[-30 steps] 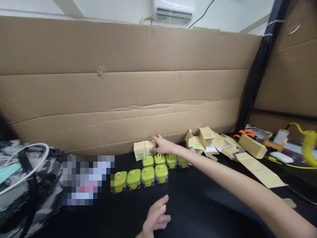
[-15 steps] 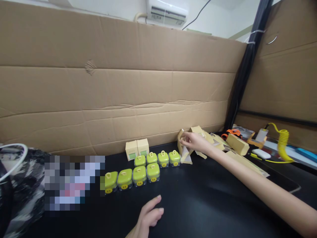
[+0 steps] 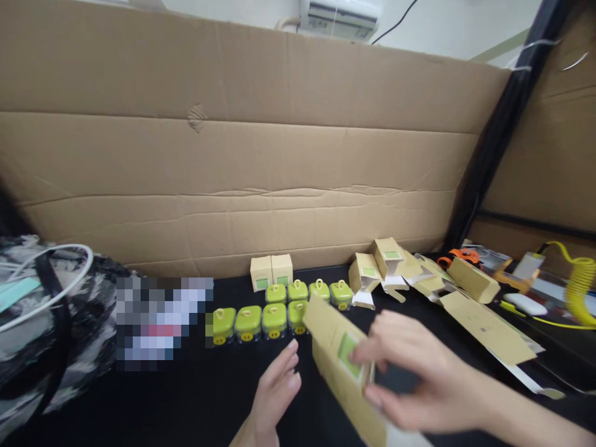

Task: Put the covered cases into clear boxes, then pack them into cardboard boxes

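My right hand [image 3: 419,369] grips a pale yellow cardboard carton [image 3: 338,372] with a green label, between thumb and fingers. The carton is tilted and blurred, with white flaps low in view. Close to its left side, my left hand [image 3: 277,388] is open and holds nothing, thumb and fingers apart. Behind the hands stand two rows of small clear containers with green lids [image 3: 249,320], each lid with a small loop on top. The carton partly hides the right end of the front row.
Two closed small boxes [image 3: 271,273] stand by the cardboard wall [image 3: 256,155]. Opened boxes [image 3: 365,273] and a flattened carton [image 3: 488,329] lie to the right, near a yellow coiled cord [image 3: 582,285]. A patterned bag [image 3: 88,323] is at left.
My right hand has come from the opened boxes at the back toward me, and a carton is now in it in front of my left hand. The view has shifted slightly.
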